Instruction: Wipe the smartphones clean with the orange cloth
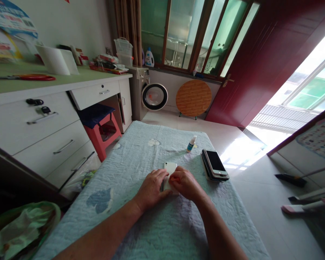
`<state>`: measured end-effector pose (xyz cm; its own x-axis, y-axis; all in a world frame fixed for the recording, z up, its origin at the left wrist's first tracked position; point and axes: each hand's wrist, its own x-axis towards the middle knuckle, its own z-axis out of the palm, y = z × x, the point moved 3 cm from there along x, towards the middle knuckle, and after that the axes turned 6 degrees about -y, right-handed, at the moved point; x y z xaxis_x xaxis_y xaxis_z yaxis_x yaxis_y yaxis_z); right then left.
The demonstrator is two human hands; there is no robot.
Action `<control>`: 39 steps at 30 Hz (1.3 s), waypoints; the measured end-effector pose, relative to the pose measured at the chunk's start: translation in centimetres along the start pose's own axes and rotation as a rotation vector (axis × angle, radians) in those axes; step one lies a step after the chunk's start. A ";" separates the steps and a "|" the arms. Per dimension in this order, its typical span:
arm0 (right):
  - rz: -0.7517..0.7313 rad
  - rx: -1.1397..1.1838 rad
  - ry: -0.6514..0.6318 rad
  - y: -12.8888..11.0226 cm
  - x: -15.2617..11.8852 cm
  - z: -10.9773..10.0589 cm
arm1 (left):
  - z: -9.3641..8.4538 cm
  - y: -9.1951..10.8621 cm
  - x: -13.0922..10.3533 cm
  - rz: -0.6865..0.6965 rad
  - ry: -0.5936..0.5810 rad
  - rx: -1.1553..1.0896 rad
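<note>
A white smartphone (170, 167) lies back up on the light blue quilted cloth (141, 151), its camera at the upper left corner. Along its left side, my left hand (153, 186) steadies it, fingers at the upper part and thumb near the lower end. My right hand (185, 182) is closed over the phone's right half, fingers curled in. Whatever those fingers may pinch is hidden. Beyond the hands stands a small spray bottle (191, 144) with a blue label. To the right is a stack of phones (215, 164), the top one with its dark screen up.
A white desk (97, 86) with drawers runs along the left, a red stool (100, 126) under it. A washing machine (139, 86) with its door open and a folded round table (193, 97) stand at the back. At lower left is a green bin (56, 213).
</note>
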<state>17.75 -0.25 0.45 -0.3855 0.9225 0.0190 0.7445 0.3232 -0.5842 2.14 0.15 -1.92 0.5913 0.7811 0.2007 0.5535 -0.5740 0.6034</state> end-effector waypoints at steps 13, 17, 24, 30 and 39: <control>0.018 -0.046 0.084 0.3 0.5 0.6 | -0.1 0.1 0.0 -0.007 0.007 -0.025; 0.077 -0.065 0.179 1.2 0.8 0.5 | -0.2 0.2 0.1 -0.031 -0.020 -0.039; 0.134 -0.045 0.193 1.7 0.7 0.2 | -0.2 0.2 0.1 -0.039 -0.027 -0.045; 0.104 -0.030 0.172 1.4 0.3 0.0 | -0.2 0.2 0.0 -0.049 -0.028 -0.050; 0.056 -0.005 0.149 1.0 0.1 0.2 | -0.2 0.2 0.0 -0.035 -0.025 -0.044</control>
<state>18.36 0.14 -0.33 -0.2584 0.9601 0.1067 0.7654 0.2708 -0.5838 2.11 0.07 -1.68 0.5871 0.7936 0.1600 0.5479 -0.5350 0.6431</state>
